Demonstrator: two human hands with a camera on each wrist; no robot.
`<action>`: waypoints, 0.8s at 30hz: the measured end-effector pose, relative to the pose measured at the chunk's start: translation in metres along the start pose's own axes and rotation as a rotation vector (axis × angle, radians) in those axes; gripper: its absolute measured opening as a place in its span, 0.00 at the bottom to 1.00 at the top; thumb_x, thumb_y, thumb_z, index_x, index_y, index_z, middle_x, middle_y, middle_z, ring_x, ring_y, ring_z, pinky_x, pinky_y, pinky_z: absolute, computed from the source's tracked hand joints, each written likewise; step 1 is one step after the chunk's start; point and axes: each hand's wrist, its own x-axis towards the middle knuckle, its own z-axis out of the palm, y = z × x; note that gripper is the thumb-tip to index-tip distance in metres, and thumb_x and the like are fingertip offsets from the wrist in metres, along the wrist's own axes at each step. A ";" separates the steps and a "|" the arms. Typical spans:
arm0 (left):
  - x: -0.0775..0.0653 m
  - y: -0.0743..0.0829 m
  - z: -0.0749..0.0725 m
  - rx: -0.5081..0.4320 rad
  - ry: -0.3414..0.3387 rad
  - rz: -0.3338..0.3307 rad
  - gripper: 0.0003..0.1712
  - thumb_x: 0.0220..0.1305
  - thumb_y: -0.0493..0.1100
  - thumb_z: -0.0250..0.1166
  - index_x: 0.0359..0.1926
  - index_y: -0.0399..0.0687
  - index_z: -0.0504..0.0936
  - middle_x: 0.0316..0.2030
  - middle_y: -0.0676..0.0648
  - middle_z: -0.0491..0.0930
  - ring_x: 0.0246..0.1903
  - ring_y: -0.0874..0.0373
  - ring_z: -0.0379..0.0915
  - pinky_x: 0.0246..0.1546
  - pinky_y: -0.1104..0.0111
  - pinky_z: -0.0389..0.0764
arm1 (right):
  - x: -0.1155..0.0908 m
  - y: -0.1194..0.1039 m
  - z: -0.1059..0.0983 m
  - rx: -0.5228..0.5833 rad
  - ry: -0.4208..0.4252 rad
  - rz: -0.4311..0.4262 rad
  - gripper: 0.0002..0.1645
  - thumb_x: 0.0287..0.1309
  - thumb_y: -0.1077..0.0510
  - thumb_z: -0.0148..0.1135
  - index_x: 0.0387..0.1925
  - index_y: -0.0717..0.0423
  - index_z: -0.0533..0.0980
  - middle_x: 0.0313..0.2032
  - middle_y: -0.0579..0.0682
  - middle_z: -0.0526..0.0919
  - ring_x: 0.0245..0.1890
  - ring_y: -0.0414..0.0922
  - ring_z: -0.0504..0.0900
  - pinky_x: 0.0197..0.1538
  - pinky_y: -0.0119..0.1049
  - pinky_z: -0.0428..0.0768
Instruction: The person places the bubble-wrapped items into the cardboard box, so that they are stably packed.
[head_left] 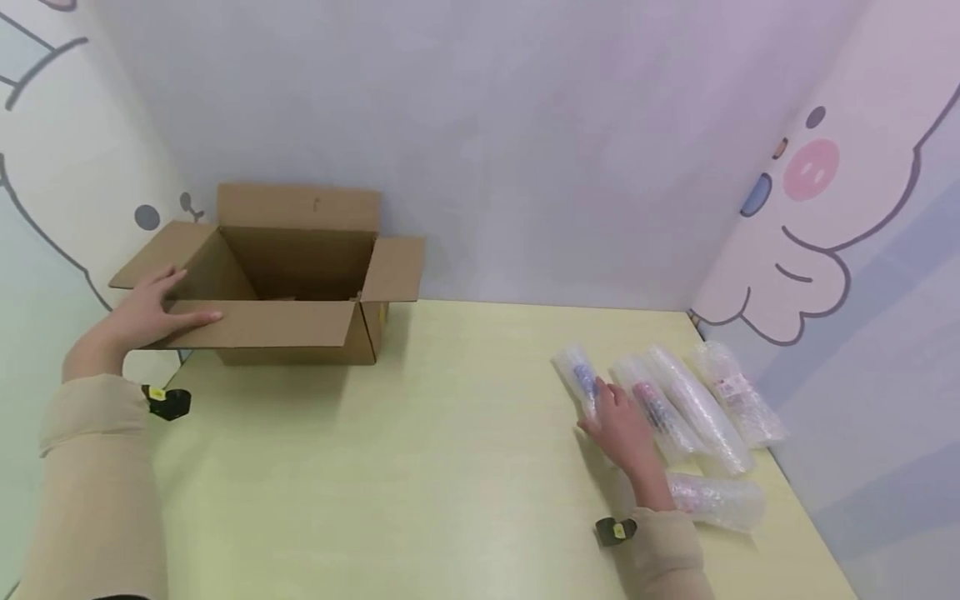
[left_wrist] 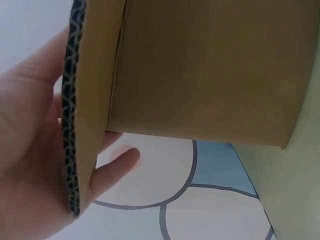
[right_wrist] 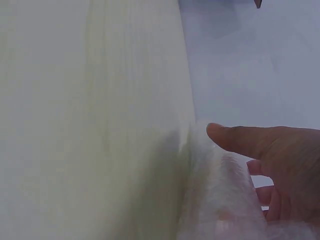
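Observation:
At the left stands a cardboard box (head_left: pixel 300 333) with its flaps spread. My left hand (head_left: pixel 142 312) grips the box's near left corner, with the thumb lying on the front flap (head_left: pixel 277 323). In the left wrist view, the flap's corrugated edge (left_wrist: pixel 72 110) runs between the palm and fingertips that show beyond it. On the right, my right hand (head_left: pixel 621 425) holds the near end of a small bubble-wrapped package (head_left: pixel 577 369) with a blue print. The right wrist view has the thumb (right_wrist: pixel 240 140) across the wrap (right_wrist: pixel 220 185) and the fingers curled along its far side.
Several more bubble-wrapped packages lie right of my right hand: one with a red and dark print (head_left: pixel 660 408), a long clear one (head_left: pixel 705 408), one with a pink label (head_left: pixel 738 387). Another (head_left: pixel 720 500) lies by my wrist. Walls border the pale yellow table (head_left: pixel 420 467).

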 end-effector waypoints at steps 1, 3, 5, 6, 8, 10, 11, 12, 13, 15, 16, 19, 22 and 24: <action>0.000 -0.002 0.000 -0.005 0.009 0.008 0.59 0.64 0.60 0.60 0.74 0.33 0.33 0.73 0.30 0.22 0.71 0.28 0.18 0.65 0.28 0.37 | 0.000 0.000 0.001 -0.002 0.000 0.003 0.50 0.55 0.50 0.67 0.70 0.69 0.56 0.63 0.73 0.66 0.59 0.71 0.70 0.59 0.64 0.72; 0.000 -0.005 0.002 -0.017 0.026 0.020 0.59 0.64 0.59 0.61 0.74 0.33 0.33 0.73 0.31 0.22 0.72 0.29 0.18 0.65 0.29 0.37 | 0.001 0.000 0.001 -0.004 -0.001 0.006 0.50 0.54 0.51 0.67 0.70 0.69 0.55 0.63 0.73 0.66 0.59 0.72 0.69 0.59 0.64 0.72; 0.000 -0.009 0.004 -0.026 0.045 0.030 0.59 0.63 0.58 0.62 0.74 0.31 0.34 0.74 0.31 0.22 0.72 0.29 0.18 0.66 0.30 0.36 | 0.001 0.001 0.002 -0.007 0.004 0.001 0.49 0.54 0.52 0.68 0.70 0.69 0.56 0.62 0.74 0.66 0.58 0.72 0.70 0.58 0.64 0.73; 0.000 -0.011 0.006 -0.030 0.057 0.034 0.60 0.63 0.58 0.62 0.74 0.30 0.34 0.74 0.31 0.23 0.72 0.29 0.19 0.67 0.30 0.37 | 0.001 0.001 0.003 -0.010 0.009 -0.002 0.48 0.54 0.53 0.68 0.69 0.69 0.56 0.62 0.74 0.66 0.58 0.72 0.70 0.57 0.64 0.73; 0.001 -0.012 0.009 -0.036 0.087 0.045 0.60 0.62 0.57 0.64 0.73 0.27 0.36 0.74 0.30 0.26 0.72 0.28 0.21 0.68 0.32 0.38 | 0.000 0.001 0.003 -0.009 0.026 -0.015 0.46 0.53 0.55 0.67 0.68 0.70 0.57 0.60 0.74 0.68 0.56 0.72 0.72 0.56 0.63 0.74; 0.002 -0.011 0.013 -0.045 0.114 0.051 0.61 0.61 0.57 0.65 0.72 0.26 0.37 0.74 0.29 0.29 0.72 0.29 0.24 0.68 0.33 0.39 | 0.000 0.002 0.003 -0.003 0.046 -0.031 0.45 0.53 0.58 0.67 0.67 0.71 0.59 0.59 0.75 0.69 0.55 0.72 0.72 0.55 0.63 0.75; 0.001 -0.009 0.016 -0.046 0.131 0.053 0.61 0.60 0.56 0.66 0.72 0.25 0.38 0.74 0.29 0.31 0.73 0.29 0.26 0.69 0.33 0.40 | -0.001 0.003 0.002 0.000 0.055 -0.039 0.44 0.53 0.59 0.66 0.67 0.71 0.59 0.58 0.75 0.69 0.54 0.72 0.72 0.55 0.63 0.75; 0.001 -0.007 0.018 -0.048 0.144 0.056 0.61 0.59 0.56 0.67 0.72 0.25 0.38 0.75 0.29 0.32 0.73 0.29 0.27 0.69 0.34 0.41 | -0.001 0.003 0.002 0.003 0.066 -0.048 0.43 0.52 0.60 0.66 0.66 0.72 0.59 0.57 0.75 0.70 0.54 0.72 0.73 0.54 0.63 0.75; 0.001 -0.005 0.020 -0.047 0.153 0.057 0.62 0.58 0.56 0.68 0.73 0.26 0.39 0.75 0.30 0.33 0.73 0.29 0.28 0.69 0.34 0.41 | -0.001 0.004 0.001 0.009 0.070 -0.054 0.43 0.52 0.61 0.65 0.66 0.72 0.59 0.56 0.76 0.70 0.54 0.72 0.72 0.55 0.64 0.75; -0.001 -0.001 0.025 -0.044 0.161 0.056 0.63 0.57 0.57 0.68 0.73 0.27 0.38 0.75 0.30 0.33 0.73 0.29 0.28 0.69 0.34 0.41 | -0.001 0.005 0.000 0.016 0.078 -0.069 0.42 0.52 0.62 0.64 0.66 0.72 0.60 0.55 0.76 0.70 0.55 0.71 0.72 0.56 0.63 0.74; -0.002 0.002 0.027 -0.041 0.163 0.052 0.63 0.57 0.57 0.69 0.73 0.28 0.38 0.75 0.31 0.33 0.73 0.29 0.29 0.69 0.34 0.42 | -0.002 0.006 0.000 0.021 0.076 -0.071 0.42 0.52 0.62 0.64 0.66 0.72 0.60 0.55 0.76 0.70 0.55 0.71 0.71 0.56 0.63 0.74; -0.007 0.010 0.032 -0.032 0.160 0.043 0.64 0.57 0.58 0.69 0.74 0.29 0.37 0.75 0.31 0.33 0.73 0.29 0.30 0.68 0.33 0.43 | -0.003 0.008 -0.002 0.030 0.083 -0.086 0.42 0.50 0.65 0.63 0.66 0.72 0.59 0.55 0.76 0.70 0.56 0.71 0.70 0.58 0.64 0.72; -0.010 0.019 0.037 -0.022 0.166 0.041 0.64 0.56 0.58 0.70 0.73 0.28 0.38 0.75 0.31 0.35 0.73 0.29 0.32 0.68 0.33 0.45 | -0.004 0.009 -0.007 0.043 0.091 -0.080 0.41 0.50 0.66 0.62 0.66 0.73 0.60 0.56 0.76 0.70 0.57 0.72 0.68 0.60 0.65 0.70; -0.011 0.025 0.040 -0.019 0.167 0.046 0.65 0.55 0.58 0.70 0.73 0.28 0.39 0.75 0.31 0.36 0.73 0.30 0.32 0.68 0.34 0.46 | -0.004 0.009 -0.011 0.050 0.092 -0.077 0.41 0.49 0.66 0.61 0.66 0.73 0.60 0.56 0.76 0.70 0.58 0.72 0.68 0.60 0.65 0.70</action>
